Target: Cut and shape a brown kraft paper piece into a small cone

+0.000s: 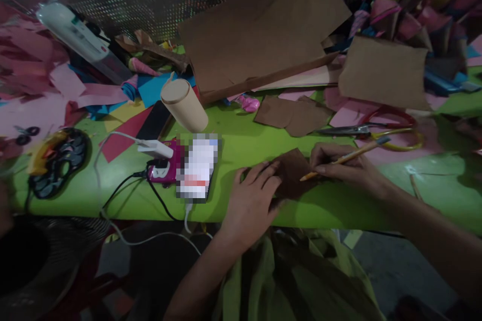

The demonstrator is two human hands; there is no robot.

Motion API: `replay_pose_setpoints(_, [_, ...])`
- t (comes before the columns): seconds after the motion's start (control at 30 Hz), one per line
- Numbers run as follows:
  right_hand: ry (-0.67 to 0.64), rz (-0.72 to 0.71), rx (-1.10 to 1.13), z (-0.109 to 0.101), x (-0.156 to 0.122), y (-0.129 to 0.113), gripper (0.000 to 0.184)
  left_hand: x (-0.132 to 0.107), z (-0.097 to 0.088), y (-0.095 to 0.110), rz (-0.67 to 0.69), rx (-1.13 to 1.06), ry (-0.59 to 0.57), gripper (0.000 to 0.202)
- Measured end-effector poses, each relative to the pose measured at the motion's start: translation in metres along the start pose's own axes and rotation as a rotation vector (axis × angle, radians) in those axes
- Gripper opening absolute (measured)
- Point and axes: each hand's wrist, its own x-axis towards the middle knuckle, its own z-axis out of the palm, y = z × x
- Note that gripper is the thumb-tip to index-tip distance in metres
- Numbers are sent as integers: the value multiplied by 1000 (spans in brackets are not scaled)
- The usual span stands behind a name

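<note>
On the green table a small piece of brown paper (294, 168) lies close to the front edge. My left hand (251, 203) rests on its left side, fingers stretched out and lying flat. A yellow pencil (367, 147) is pinched between the fingers of my right hand (341, 163). Its tip points down and left over the paper; whether it touches is hard to tell. Just beyond my right hand lie scissors (363, 130) with red and yellow handles. A phone (199, 168) with a lit screen lies left of my left hand.
A purple power strip (165, 168) with plugs and cables sits beside the phone. Behind stand a beige cylinder (186, 105) and a large brown sheet (259, 30). Loose brown pieces (291, 114) and colourful paper surround them. A black and yellow tool (58, 163) lies at left.
</note>
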Motion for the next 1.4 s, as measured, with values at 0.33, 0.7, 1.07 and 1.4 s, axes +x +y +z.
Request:
replay_pose_setpoints(0.33, [-91,28,-23,-4,-9,-1,21,0,-1,1,-14,-11,-11,34])
replay_pose_setpoints(0.7, [133,-82,56,2,7,-1,33,-1,2,-1,13,31,19,29])
replay_pose_setpoints(1.07, [175,-72,-156,10,17,5,46,-2,3,-1,3,28,18,37])
replay_pose_setpoints(1.4, [121,-96,-146,7,15,2,37,-3,2,-1,5,10,17,36])
